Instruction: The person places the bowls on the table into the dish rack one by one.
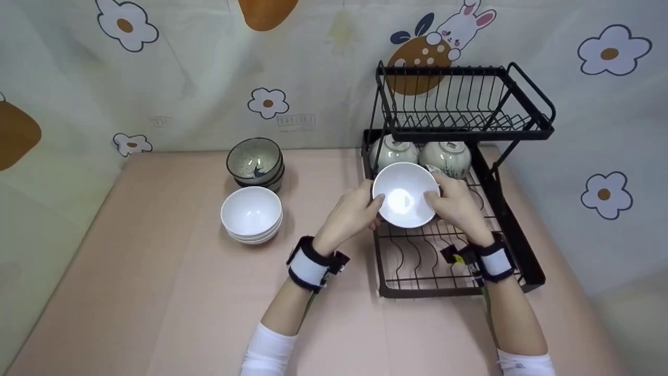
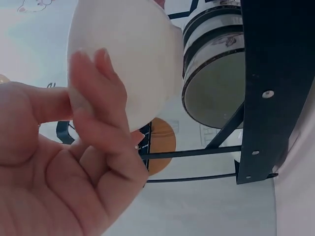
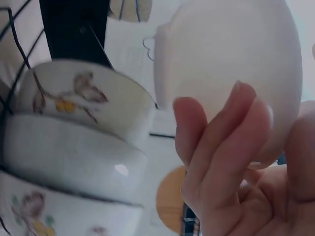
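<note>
A white bowl is held up over the lower tier of a black dish rack, its inside facing the head camera. My left hand grips its left rim, thumb inside and fingers behind. On the opposite side my right hand pinches the rim the same way. The right wrist view shows fingers spread against the bowl's outer wall. Behind the bowl, patterned bowls lie upside down on the lower tier; in the right wrist view they appear stacked.
Left of the rack stands a stack of white bowls, with a stack of grey-green bowls just behind it. The rack's upper tier overhangs the back of the lower one. A printed cloth hangs behind the table.
</note>
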Available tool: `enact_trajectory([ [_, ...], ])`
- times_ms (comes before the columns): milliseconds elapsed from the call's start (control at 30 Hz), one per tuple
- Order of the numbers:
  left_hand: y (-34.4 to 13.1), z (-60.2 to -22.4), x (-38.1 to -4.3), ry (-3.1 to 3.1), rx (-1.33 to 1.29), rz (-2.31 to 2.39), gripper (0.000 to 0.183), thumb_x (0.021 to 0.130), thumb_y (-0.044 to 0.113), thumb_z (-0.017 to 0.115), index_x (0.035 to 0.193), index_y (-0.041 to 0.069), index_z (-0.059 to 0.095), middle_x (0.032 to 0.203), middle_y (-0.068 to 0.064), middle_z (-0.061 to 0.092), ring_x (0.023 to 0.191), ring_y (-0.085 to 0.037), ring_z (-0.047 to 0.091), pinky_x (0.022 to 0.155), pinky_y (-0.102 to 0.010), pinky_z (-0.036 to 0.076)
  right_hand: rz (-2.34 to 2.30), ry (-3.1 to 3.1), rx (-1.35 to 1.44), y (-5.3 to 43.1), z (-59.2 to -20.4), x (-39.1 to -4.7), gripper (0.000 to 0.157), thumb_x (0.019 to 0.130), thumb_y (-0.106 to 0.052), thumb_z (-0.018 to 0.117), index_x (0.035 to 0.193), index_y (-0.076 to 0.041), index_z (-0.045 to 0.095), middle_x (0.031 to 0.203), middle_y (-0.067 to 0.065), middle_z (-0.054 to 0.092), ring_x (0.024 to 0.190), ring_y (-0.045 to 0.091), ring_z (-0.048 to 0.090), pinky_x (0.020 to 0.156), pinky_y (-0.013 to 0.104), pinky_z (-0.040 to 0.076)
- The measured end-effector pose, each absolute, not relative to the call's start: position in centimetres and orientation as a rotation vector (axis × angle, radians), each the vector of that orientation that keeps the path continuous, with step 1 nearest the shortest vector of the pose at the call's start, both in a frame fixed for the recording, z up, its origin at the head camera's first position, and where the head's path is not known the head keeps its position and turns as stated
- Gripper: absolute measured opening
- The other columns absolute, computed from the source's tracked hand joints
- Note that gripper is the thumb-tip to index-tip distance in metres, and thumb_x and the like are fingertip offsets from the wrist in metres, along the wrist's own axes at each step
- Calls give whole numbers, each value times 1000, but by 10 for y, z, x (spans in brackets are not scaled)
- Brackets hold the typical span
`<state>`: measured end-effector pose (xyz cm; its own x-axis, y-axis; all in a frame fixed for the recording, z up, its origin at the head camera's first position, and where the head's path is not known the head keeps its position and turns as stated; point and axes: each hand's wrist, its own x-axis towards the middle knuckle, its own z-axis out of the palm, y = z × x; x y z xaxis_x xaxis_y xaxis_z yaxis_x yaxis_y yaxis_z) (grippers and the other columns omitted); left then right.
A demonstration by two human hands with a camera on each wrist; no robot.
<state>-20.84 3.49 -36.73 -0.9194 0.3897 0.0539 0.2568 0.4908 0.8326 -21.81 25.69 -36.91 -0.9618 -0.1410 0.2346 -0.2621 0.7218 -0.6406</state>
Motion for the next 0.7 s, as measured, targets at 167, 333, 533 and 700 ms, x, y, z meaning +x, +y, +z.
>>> enact_trajectory([
  [167,39,-373,-211,2625,550,1258,45,99,32,46,130,-2,48,71,-7,65,53,-11,58,47,-22,49,969,-2707,250,276,-355,-212,36,84,-2,50,117,8,61,103,34,66,79,42,68,54,32,58],
  [333,41,-382,-214,2717,501,945,40,96,32,53,116,-2,57,72,-2,54,55,-13,51,49,-23,45,793,-2615,36,300,-347,-206,36,83,0,45,114,10,61,99,38,63,65,43,67,44,33,54],
  [533,44,-389,-215,2623,443,800,28,93,31,58,98,4,62,68,0,52,56,-14,53,50,-23,43,613,-2548,-243,327,-346,-207,41,80,2,41,115,11,60,101,40,62,83,55,63,65,57,55],
  [700,49,-395,-214,2654,544,728,23,93,24,60,83,4,64,62,1,50,54,-14,50,49,-22,40,551,-2582,-418,341,-350,-213,44,81,2,42,121,11,56,103,43,59,85,59,59,67,58,53],
])
